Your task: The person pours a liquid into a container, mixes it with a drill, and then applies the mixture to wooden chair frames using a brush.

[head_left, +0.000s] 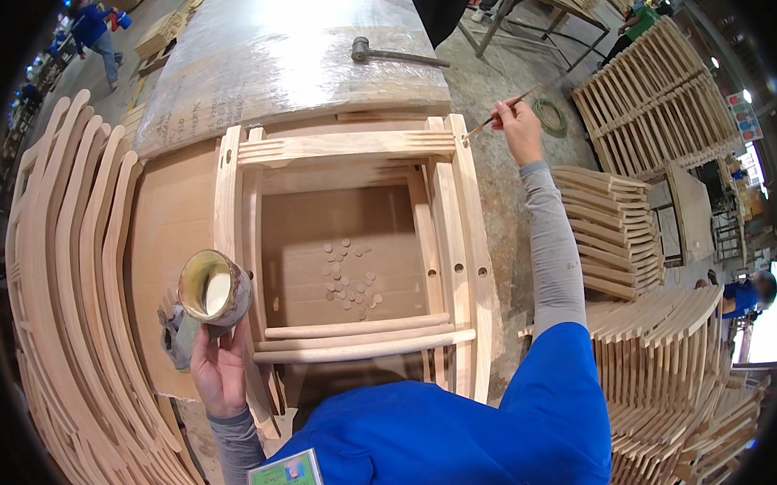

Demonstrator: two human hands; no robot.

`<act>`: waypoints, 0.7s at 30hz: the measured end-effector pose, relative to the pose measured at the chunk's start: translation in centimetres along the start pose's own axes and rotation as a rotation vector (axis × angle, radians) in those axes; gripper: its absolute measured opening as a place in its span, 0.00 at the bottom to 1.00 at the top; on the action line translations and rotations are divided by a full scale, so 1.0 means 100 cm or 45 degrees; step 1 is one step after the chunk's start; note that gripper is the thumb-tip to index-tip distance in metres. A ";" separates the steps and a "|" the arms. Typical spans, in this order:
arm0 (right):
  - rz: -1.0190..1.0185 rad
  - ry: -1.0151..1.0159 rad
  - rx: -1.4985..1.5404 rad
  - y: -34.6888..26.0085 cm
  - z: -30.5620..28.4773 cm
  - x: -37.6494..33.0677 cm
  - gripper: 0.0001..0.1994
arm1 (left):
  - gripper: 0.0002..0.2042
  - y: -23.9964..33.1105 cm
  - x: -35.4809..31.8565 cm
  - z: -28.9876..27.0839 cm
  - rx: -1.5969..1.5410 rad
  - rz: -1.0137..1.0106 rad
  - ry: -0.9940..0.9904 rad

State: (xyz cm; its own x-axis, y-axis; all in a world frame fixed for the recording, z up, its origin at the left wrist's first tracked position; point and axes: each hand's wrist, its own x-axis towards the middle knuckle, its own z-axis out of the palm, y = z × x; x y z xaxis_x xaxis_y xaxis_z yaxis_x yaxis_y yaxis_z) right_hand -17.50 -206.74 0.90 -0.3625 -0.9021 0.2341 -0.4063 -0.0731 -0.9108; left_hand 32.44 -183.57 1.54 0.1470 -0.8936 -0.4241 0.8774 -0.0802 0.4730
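Faint lettering marks the glossy, plastic-wrapped panel (266,72); a green badge (287,479) hangs on the blue garment (449,436). The left grip (220,369) is closed under a crusted cup (191,288) of creamy liquid, left of the pale, straight-grained wooden frame (345,147). The right grip (516,131) pinches a slim brush (482,125), its tip by the slot atop the frame's right post. Round discs (345,284) dot brown cardboard (307,230).

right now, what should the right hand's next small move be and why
Probably dab the thin brush onto the top of the wooden post: the right hand holds it with its tip close to that end, and the left hand holds a cup of pale liquid, apparently for brushing on.
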 end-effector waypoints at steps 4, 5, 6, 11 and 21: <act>-0.006 -0.080 -0.192 -0.001 0.010 0.004 0.10 | 0.17 0.000 0.002 0.000 -0.001 -0.010 -0.029; -0.022 -0.062 -0.196 -0.002 0.013 0.005 0.10 | 0.16 0.000 0.000 0.004 0.003 -0.002 -0.031; -0.037 -0.043 -0.201 -0.003 0.014 0.005 0.11 | 0.16 0.000 -0.001 0.006 0.007 0.005 -0.033; -0.216 -0.052 -0.647 -0.010 0.015 0.001 0.11 | 0.17 0.004 -0.006 0.004 0.079 0.077 -0.047; -0.125 -0.037 -0.534 -0.011 0.015 -0.009 0.12 | 0.17 0.011 -0.018 0.005 0.140 0.123 -0.059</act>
State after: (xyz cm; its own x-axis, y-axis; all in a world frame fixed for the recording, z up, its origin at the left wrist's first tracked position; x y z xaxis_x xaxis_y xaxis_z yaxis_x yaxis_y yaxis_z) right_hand -15.49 -206.43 1.14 -0.2836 -0.9116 0.2977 -0.7458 0.0146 -0.6660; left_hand 32.90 -182.28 3.18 0.2049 -0.9187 -0.3375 0.8046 -0.0382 0.5925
